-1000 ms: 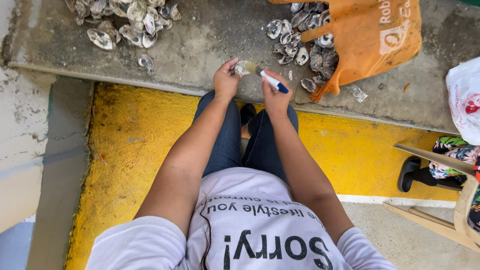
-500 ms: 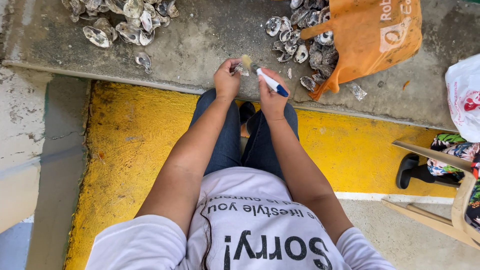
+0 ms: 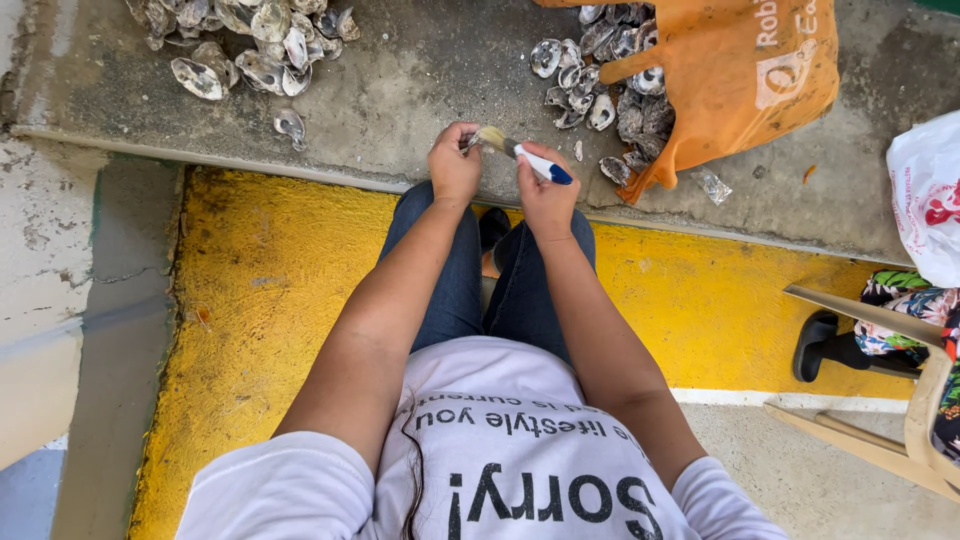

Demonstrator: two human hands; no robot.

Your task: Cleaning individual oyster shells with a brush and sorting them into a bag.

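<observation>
A person is sitting over a grey concrete slab [image 3: 420,90], knees drawn up above a yellow painted strip [image 3: 260,300] of floor. An orange bag [image 3: 740,70] is lying open on the slab at the upper right, with a heap of oyster shells [image 3: 600,70] spilling from its mouth. A second pile of shells [image 3: 240,45] is lying at the upper left, well apart from the first. At the far right a white plastic bag [image 3: 925,195] is sitting above a pale chair frame [image 3: 890,400].

The left hand [image 3: 453,165] is curling closed around a small shell [image 3: 470,143], mostly hidden in the fingers. The right hand [image 3: 545,200] is gripping a paintbrush [image 3: 525,158] with a white and blue handle, its pale bristles touching the shell, just above the slab's near edge.
</observation>
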